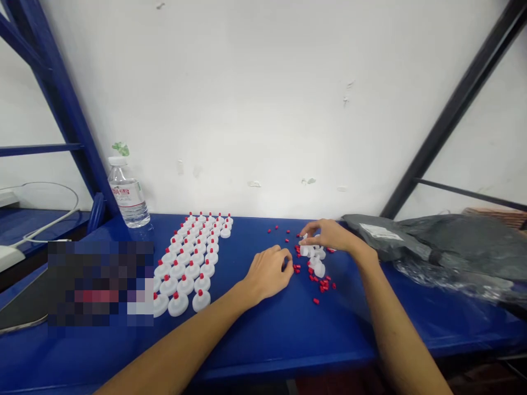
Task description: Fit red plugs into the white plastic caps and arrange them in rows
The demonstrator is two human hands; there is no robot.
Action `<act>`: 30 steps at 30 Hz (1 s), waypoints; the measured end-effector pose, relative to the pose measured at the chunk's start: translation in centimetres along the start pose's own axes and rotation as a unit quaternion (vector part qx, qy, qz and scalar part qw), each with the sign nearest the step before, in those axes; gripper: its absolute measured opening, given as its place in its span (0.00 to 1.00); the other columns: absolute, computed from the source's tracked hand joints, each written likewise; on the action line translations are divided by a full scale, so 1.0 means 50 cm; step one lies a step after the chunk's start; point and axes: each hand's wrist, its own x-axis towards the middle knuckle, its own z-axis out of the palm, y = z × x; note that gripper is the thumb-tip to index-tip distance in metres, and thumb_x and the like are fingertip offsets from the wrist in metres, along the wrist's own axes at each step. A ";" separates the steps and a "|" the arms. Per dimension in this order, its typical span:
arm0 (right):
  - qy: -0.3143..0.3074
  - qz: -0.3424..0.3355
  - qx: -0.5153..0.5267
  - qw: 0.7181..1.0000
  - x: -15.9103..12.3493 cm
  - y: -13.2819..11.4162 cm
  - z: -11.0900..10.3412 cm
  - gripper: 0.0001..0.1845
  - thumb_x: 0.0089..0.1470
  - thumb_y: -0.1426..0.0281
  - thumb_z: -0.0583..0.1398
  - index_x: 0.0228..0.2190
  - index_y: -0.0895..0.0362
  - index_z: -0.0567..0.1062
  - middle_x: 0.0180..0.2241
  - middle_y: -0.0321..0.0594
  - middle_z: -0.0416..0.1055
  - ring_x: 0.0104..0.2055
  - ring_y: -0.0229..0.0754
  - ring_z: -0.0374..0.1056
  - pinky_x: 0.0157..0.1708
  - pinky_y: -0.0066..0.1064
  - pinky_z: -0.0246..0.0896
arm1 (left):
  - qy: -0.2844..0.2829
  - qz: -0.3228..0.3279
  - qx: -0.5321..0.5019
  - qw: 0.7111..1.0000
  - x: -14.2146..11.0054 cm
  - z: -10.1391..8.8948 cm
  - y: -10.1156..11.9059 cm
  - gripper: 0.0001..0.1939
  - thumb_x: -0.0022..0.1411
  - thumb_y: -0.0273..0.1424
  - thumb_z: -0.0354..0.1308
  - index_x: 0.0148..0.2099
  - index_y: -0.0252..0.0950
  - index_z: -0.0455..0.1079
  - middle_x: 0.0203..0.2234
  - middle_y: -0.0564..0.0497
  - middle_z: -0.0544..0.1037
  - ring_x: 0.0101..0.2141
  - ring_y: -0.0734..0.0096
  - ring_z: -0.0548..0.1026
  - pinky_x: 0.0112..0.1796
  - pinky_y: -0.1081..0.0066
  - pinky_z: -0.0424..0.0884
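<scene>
My right hand [324,233] reaches into a small pile of loose white plastic caps [318,269]. Its thumb and fingertips close on one white cap [303,248] at the pile's left side. My left hand [269,272] is low over the table just left of the pile, fingers curled and thumb and forefinger brought together in a loop; whether anything is pinched there is hidden. Small red tips [324,284] lie scattered around the white caps. Farther left, white domed caps with red tips on top [178,303] stand upright in rows.
A blue table [255,340] runs along a white wall. Behind the rows at left stands a water bottle [128,195]. Dark grey plastic bags [461,247] lie at right, with clear wrap along their front. A blurred-out patch [99,285] covers something at left.
</scene>
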 end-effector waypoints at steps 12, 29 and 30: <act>-0.064 0.000 0.103 0.993 -0.007 -0.014 0.014 0.21 0.36 0.71 0.71 0.38 0.50 0.84 0.33 0.37 0.82 0.34 0.48 0.77 0.30 0.31 0.67 | -0.049 0.045 -0.017 0.998 0.014 0.014 -0.005 0.12 0.68 0.37 0.55 0.47 0.45 0.79 0.41 0.51 0.76 0.39 0.67 0.75 0.39 0.70 0.68; 0.030 -0.095 0.236 0.967 -0.004 -0.056 0.017 0.17 0.56 0.57 0.64 0.43 0.54 0.79 0.43 0.42 0.79 0.41 0.44 0.75 0.40 0.34 0.69 | 0.027 -0.003 -0.136 0.990 0.019 0.008 0.001 0.10 0.67 0.36 0.56 0.38 0.39 0.76 0.30 0.53 0.80 0.28 0.71 0.75 0.31 0.73 0.67; 0.037 -0.102 0.236 0.966 -0.003 -0.055 0.019 0.17 0.56 0.58 0.63 0.44 0.54 0.79 0.45 0.42 0.79 0.43 0.44 0.75 0.42 0.35 0.69 | 0.037 -0.018 -0.163 0.986 0.021 0.005 0.000 0.10 0.66 0.36 0.55 0.38 0.39 0.76 0.29 0.54 0.80 0.26 0.71 0.75 0.30 0.73 0.67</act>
